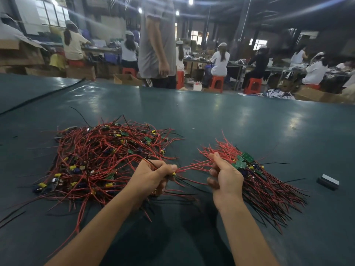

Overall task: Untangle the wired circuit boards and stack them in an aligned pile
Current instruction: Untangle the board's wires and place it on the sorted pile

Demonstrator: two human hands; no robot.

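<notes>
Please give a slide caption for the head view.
Left hand grips a wired board; right hand pinches its red wires, between tangled heap and sorted pile.

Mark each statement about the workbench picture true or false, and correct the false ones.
1. The tangled heap lies to the left of the sorted pile. True.
2. Both hands are empty. False: the left hand and the right hand each hold red wires that run between them.
3. The wiring in both piles is mostly blue. False: it is mostly red, with some black.
4. A small grey block lies on the table to the right of the sorted pile. True.
</notes>
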